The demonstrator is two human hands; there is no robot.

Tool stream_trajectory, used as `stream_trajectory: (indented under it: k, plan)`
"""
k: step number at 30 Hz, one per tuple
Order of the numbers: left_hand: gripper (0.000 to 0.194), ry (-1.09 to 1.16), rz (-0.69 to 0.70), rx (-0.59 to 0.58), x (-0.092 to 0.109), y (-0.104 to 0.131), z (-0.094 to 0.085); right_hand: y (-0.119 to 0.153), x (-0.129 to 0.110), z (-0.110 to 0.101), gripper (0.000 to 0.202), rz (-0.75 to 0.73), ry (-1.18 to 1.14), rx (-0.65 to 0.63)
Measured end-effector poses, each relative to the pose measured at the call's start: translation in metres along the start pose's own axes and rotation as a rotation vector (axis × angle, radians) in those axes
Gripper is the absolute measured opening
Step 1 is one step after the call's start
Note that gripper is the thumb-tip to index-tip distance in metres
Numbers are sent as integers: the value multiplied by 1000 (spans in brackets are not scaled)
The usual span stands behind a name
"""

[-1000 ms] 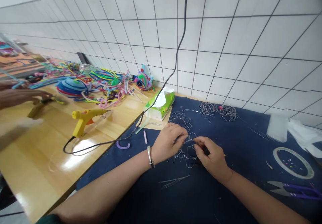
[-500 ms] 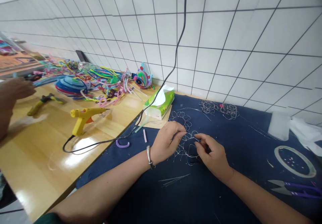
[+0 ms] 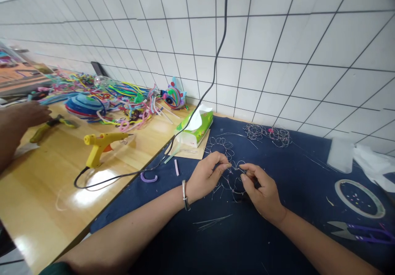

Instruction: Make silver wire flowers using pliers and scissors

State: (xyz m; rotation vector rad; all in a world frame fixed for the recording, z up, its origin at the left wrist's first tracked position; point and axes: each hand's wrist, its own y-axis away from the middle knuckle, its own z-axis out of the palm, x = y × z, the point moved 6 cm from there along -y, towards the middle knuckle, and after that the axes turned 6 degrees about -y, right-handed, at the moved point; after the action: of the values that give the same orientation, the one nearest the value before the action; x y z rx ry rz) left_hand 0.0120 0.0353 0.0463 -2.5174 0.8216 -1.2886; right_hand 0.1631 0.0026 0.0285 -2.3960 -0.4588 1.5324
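Note:
Between my hands is a looped wire piece (image 3: 228,180), its thin silver loops bent like flower petals. My left hand (image 3: 207,172) pinches the wire from the left, thumb and forefinger together. From the right, the fingertips of my right hand (image 3: 261,186) are closed on the same wire piece. Just behind lies another wire flower ring (image 3: 219,144), partly overlapped by my left hand. Several loose cut wires (image 3: 212,222) rest on the dark blue cloth (image 3: 173,246) nearer to me. Where exactly the fingertips grip is too fine to make out.
A co-worker's hand (image 3: 23,120) reaches in at left, by yellow pliers (image 3: 41,133). A yellow glue gun (image 3: 100,145), a tissue pack (image 3: 197,131) and a hanging black cable (image 3: 216,61) stand left. Purple snips (image 3: 358,231), a round dish (image 3: 359,199) and wire bundles (image 3: 268,134) lie right.
My hands have barely shifted and still hold the wire piece, which has tilted slightly. The co-worker's hand has moved right, toward the pliers. The view has shifted a little.

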Motion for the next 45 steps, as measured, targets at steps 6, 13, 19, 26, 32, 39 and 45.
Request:
stream_trajectory:
  k: [6, 13, 19, 26, 32, 39, 45]
  plan:
    - [9, 93, 23, -132, 2, 0, 6, 1, 3, 0, 22, -10, -27, 6]
    - [11, 173, 0, -218, 1, -2, 7, 0, -1, 1, 21, -40, -5, -5]
    - [14, 317, -68, -208, -4, -3, 6, -2, -3, 3, 16, -78, 121, -9]
    - [12, 340, -68, -201, -5, -4, 7, -3, -1, 7, 24, -143, 291, -56]
    - [13, 407, -94, -231, -7, -4, 10, -4, -4, 4, 19, -163, 327, -57]
    - [13, 235, -43, -153, -4, -3, 5, -4, -7, 1, 17, -146, 333, -40]
    - [8, -43, 87, -52, 7, -3, -4, -4, -4, 3, 15, -137, 330, -32]
